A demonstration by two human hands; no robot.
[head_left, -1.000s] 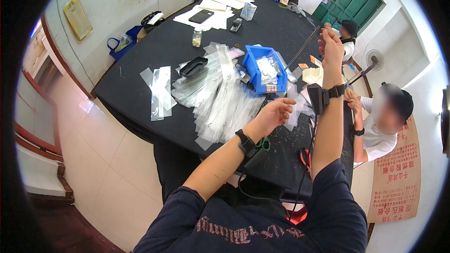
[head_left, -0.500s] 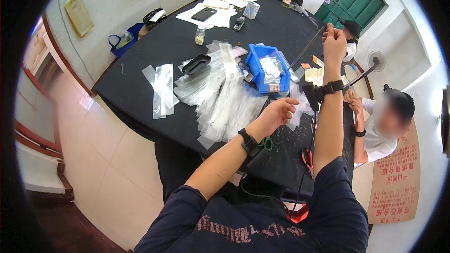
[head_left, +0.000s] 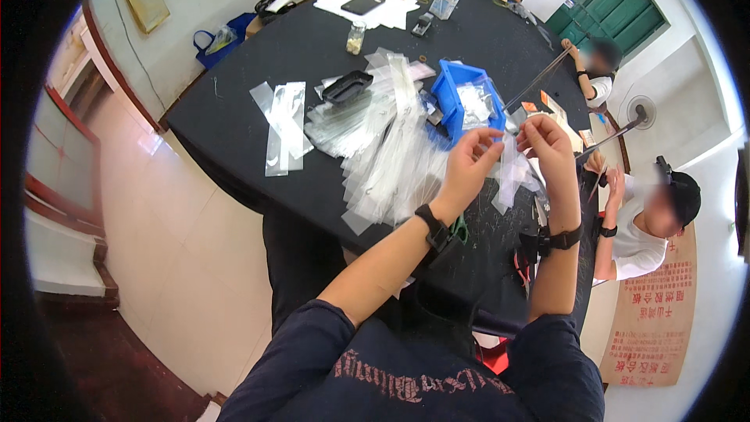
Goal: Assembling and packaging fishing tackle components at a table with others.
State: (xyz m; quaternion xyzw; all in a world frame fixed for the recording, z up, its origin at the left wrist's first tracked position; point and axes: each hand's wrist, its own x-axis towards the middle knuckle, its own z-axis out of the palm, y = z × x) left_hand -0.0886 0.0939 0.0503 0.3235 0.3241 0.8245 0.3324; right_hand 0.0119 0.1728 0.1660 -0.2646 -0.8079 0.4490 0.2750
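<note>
My left hand (head_left: 471, 162) and my right hand (head_left: 549, 148) meet above the black table (head_left: 250, 133), fingertips almost touching. A long thin dark strip (head_left: 543, 76) slants up and away to the right from between them; my right hand pinches its lower end. My left hand pinches the top of a small clear plastic bag (head_left: 509, 176) that hangs below the fingers. Both wrists wear dark bands. A blue bin (head_left: 457, 82) holding clear packets sits just beyond my hands.
A pile of clear bags (head_left: 387, 160), a black tray (head_left: 347, 86) and clear strips (head_left: 281, 129) lie to the left. Green-handled (head_left: 459, 228) and red-handled tools (head_left: 519, 270) lie near me. A seated person (head_left: 648, 219) works at right; others sit at the far end.
My right hand came down from its raised position with the dark strip. My left hand rose from the table to meet it in front of the blue bin.
</note>
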